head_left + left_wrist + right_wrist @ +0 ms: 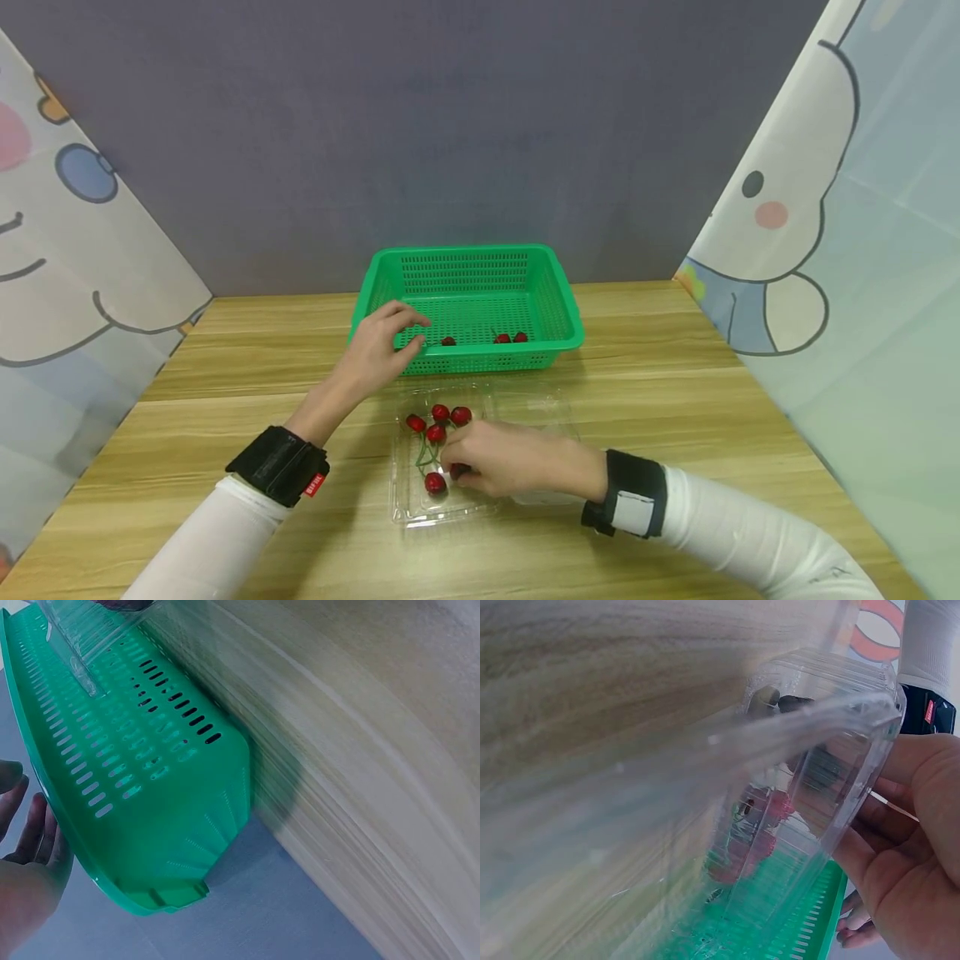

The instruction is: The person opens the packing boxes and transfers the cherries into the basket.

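My left hand (381, 346) hovers over the left front corner of a green plastic basket (566, 333), thumb and fingers spread with nothing seen between them. Just beyond its thumb lies a red cherry (447, 342) in the basket; two more cherries (502, 338) lie farther right. My right hand (506, 457) reaches into a clear plastic clamshell box (408, 510) in front of the basket. Its thumb and fingers pinch a dark red cherry (459, 472), partly hidden by the hand. Several stemmed cherries (436, 433) lie around it in the box.
The box's open clear lid (536, 404) lies to the right, partly under my right forearm. Everything stands on a wood-grain table (660, 375). A grey panel (465, 125) rises behind the basket, and cartoon-printed sheets (862, 233) flank both sides.
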`<control>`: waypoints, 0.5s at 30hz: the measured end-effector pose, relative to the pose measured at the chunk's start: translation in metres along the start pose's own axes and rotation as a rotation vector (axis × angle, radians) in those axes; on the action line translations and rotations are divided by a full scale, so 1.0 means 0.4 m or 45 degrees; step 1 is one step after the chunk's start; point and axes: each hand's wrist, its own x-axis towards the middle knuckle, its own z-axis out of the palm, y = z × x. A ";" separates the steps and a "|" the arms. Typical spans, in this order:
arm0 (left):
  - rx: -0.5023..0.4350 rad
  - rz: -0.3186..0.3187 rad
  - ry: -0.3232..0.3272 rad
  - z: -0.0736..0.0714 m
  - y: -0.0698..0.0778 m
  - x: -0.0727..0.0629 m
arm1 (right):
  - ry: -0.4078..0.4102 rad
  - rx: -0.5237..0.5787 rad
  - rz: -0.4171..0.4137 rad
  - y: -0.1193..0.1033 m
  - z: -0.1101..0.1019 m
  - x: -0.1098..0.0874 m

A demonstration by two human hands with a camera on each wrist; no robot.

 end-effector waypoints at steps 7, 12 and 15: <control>-0.002 0.040 0.031 0.000 0.003 -0.010 | 0.002 0.036 0.004 0.002 -0.007 0.001; 0.011 0.039 0.042 -0.001 0.007 -0.020 | 0.003 0.044 0.016 0.005 -0.011 -0.001; 0.024 0.035 0.039 -0.001 0.012 -0.028 | 0.008 0.042 0.025 0.004 -0.011 -0.001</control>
